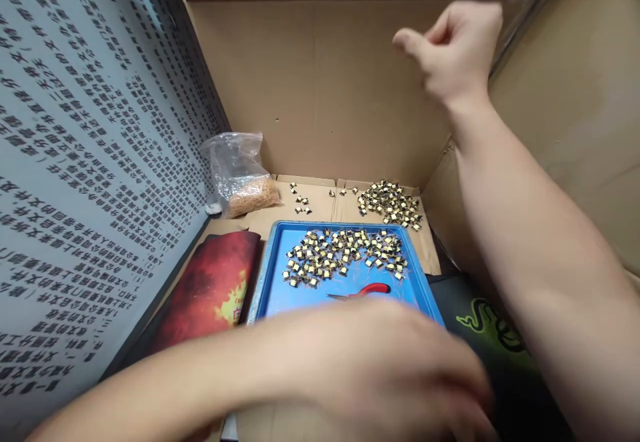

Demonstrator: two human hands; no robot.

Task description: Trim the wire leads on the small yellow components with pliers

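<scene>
My left hand [395,369] reaches across the front of the view, smeared by motion, its fingers bent down at the lower right. What it holds, if anything, is hidden. High at the right, my right hand [457,45] is raised before the cardboard wall, fingers curled and thumb sticking out to the left; its palm is hidden. Beyond my left hand lies a blue tray [419,255] with a pile of small yellow-and-black wired components [325,252]. Red-handled pliers or cutters [370,289] lie in the tray, partly covered by my left hand.
More components [390,202] are heaped behind the tray on cardboard. A clear plastic bag [240,169] with tan contents stands back left. A red-and-black mat [205,289] and a black-green mat [480,322] flank the tray. Cardboard walls [320,82] and a printed panel [100,149] enclose the space.
</scene>
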